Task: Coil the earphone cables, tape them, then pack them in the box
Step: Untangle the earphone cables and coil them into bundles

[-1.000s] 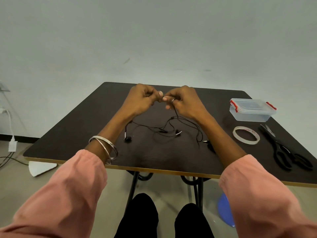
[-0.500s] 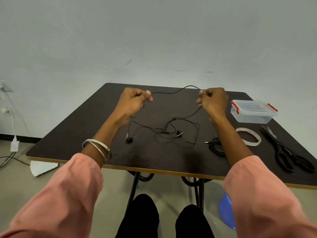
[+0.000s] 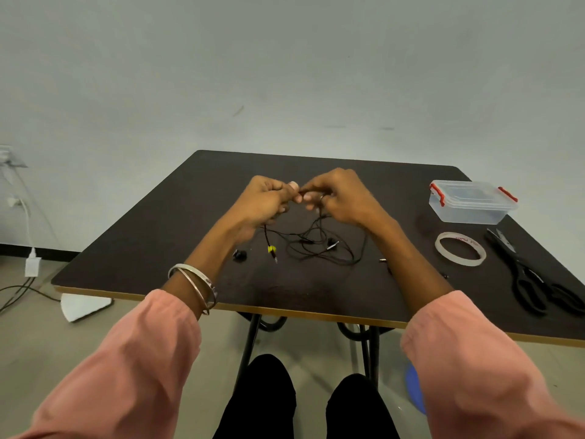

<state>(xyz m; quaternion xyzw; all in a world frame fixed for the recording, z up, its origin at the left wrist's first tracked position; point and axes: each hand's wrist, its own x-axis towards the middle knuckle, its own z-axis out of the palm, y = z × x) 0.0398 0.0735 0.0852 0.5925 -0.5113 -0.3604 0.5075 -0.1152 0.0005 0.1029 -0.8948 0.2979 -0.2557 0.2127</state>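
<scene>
A thin black earphone cable [image 3: 311,245] lies in a loose tangle on the dark table [image 3: 152,248], with a yellow-marked plug end hanging near its left side. My left hand [image 3: 264,201] and my right hand [image 3: 343,198] are raised together above the tangle, fingertips almost touching, both pinching a stretch of the cable. Strands drop from both hands to the table. A second black cable is mostly hidden behind my right forearm; only its plug tip [image 3: 383,260] shows. A clear plastic box [image 3: 471,201] with red clips stands closed at the back right.
A roll of clear tape [image 3: 459,248] lies flat right of my right arm. Black scissors [image 3: 535,280] lie near the table's right edge. A small black earbud piece [image 3: 239,255] sits left of the tangle. The near table edge runs just past my wrists.
Half a second ago my hands were spread wide with the cable stretched between them. They have come back together over the tangle, and the plug end now hangs lower on the left.
</scene>
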